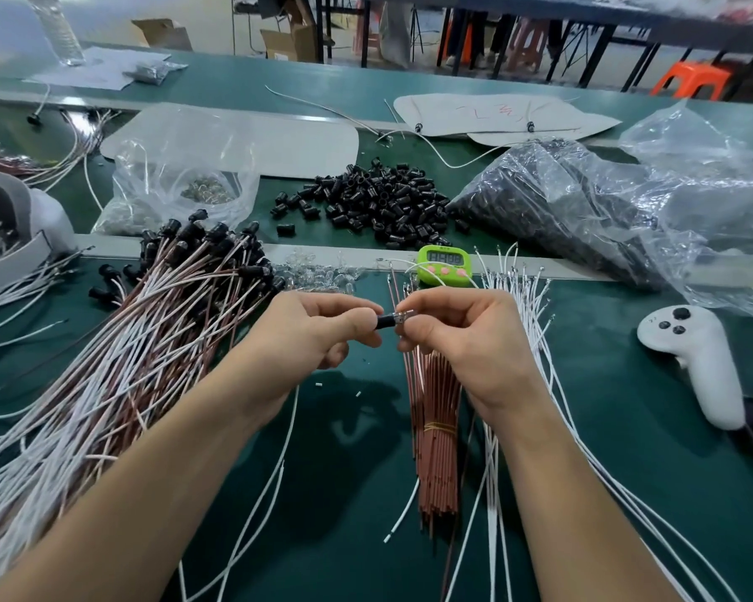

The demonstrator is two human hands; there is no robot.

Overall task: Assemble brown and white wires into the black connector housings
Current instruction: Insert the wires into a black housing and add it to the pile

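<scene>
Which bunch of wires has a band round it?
The all-brown bundle below the right hand: a yellow band wraps it. The white wires to its right and the mixed pile on the left lie loose.

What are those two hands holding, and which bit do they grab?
The left hand pinches a small black housing by its left end. The right hand pinches a small shiny part at the housing's right end.

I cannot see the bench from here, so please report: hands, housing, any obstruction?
Left hand pinches black housing. Right hand pinches small clear part at housing mouth. Nothing between hands; brown wire bundle lies on table beneath.
</scene>
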